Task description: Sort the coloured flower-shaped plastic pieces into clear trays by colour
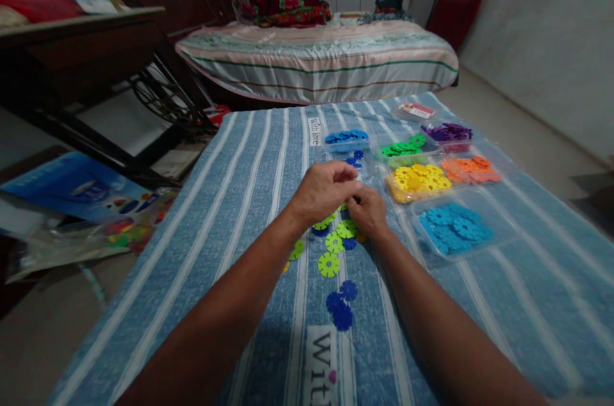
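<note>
My left hand [322, 187] is over the middle of the cloth, fingers bent and pressed together at the tips. It meets my right hand [369, 209], whose fingers are curled in a pinch; whatever is between them is hidden. Under and in front of them lie several notched lime-green plastic discs [329, 264], partly covered by the hands. A small pile of dark blue notched discs [342, 315] is nearer to me. More dark blue discs [355, 158] show just beyond my fingers.
To the right stand clear plastic boxes of yellow discs [422, 178], orange discs [472, 169], green discs [403, 148], purple discs [447, 132] and light blue discs [455, 227]. A box of blue discs [346, 137] is farther back. A bed [316, 67] stands beyond the striped cloth [201, 246].
</note>
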A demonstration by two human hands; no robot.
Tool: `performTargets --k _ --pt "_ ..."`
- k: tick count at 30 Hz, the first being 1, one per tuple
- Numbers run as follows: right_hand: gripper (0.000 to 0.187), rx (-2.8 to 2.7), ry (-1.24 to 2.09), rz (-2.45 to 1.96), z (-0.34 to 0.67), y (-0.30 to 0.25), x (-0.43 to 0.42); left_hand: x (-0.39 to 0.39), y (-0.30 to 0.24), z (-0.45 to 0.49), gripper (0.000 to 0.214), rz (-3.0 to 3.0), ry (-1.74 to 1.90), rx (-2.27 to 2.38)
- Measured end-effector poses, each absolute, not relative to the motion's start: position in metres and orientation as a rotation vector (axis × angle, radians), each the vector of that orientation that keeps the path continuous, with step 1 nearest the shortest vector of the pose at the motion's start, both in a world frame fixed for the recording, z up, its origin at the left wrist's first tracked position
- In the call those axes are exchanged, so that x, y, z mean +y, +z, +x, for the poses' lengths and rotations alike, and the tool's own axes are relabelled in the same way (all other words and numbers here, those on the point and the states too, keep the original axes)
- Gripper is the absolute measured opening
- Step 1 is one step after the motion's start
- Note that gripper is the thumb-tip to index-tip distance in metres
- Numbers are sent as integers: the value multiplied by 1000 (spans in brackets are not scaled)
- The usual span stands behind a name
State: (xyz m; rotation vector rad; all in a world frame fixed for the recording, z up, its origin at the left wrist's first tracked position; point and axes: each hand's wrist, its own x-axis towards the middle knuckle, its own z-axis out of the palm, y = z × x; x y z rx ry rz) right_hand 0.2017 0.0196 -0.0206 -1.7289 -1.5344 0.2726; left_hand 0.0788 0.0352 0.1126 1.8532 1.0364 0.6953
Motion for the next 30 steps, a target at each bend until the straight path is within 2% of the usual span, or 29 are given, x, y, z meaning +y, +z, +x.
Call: performTargets --k 6,11,20,25,30 --pt "23 -1526 295 -1726 203 -21 19 12 84 -17 14 2047 240 1475" --pt "24 -1531 298 -1712 204 -21 18 -16 77 -46 16 2065 -90 1725" --pt "24 -1530 288 -1712 204 -22 17 -25 58 -54 21 1841 113 1553" --pt "23 -1528 289 -1722 204 -20 18 -17 68 -50 25 1580 59 1355" --pt "23 -1527 287 -1728 203 -21 19 5 87 2 19 1593 128 1196"
